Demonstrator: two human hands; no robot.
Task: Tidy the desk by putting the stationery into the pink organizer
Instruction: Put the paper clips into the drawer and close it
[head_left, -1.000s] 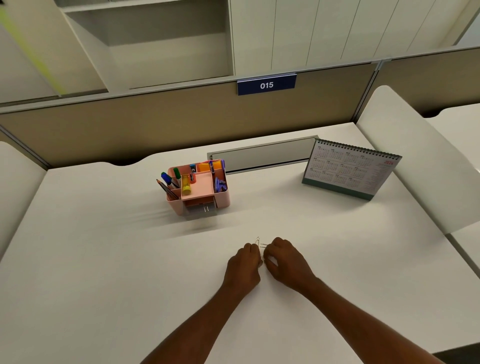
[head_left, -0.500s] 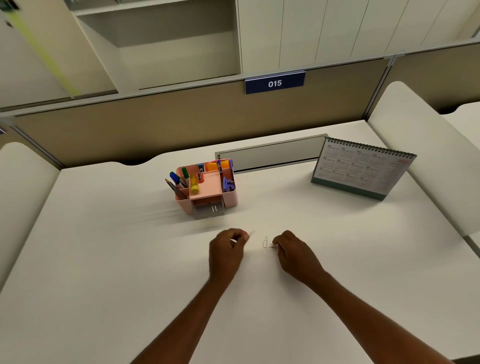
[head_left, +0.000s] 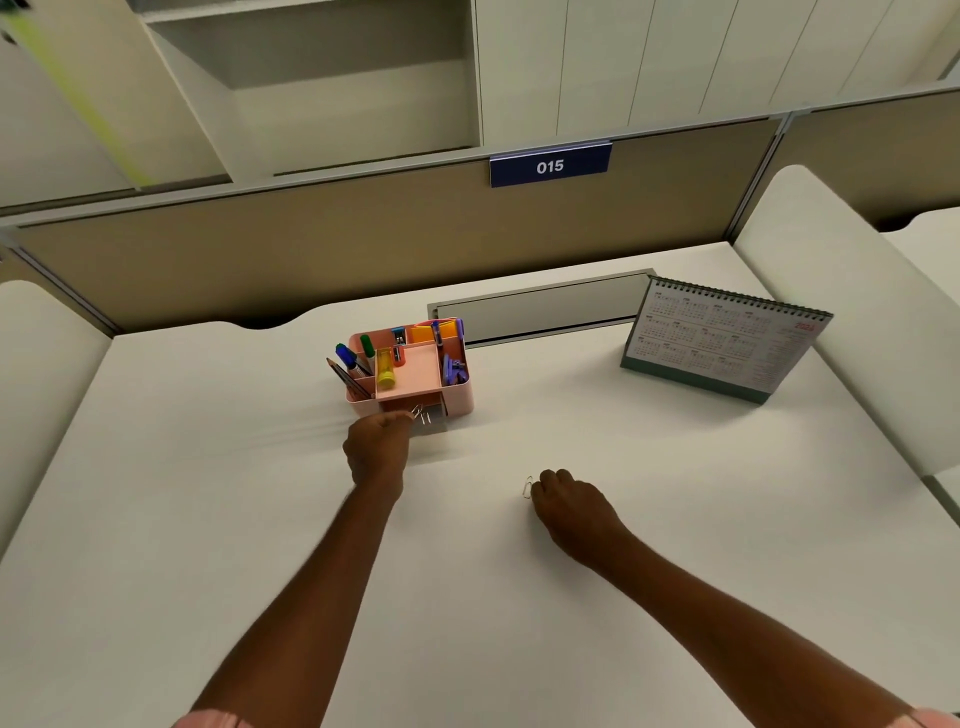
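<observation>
Paperclips (head_left: 421, 414) in L hand (head_left: 378, 449) at organizer (head_left: 460, 397) — R hand (head_left: 569, 501) pinches clip (head_left: 528, 487).

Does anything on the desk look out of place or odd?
One paper clip, pinched by the right hand, sits out on the desk, apart from the pink organizer. Nothing looks spilled or damaged.

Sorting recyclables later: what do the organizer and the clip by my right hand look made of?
Organizer: probably plastic, matte pink, with smooth rounded moulded corners. Clip: thin bent wire, pale, likely metal; too small to be sure.
</observation>
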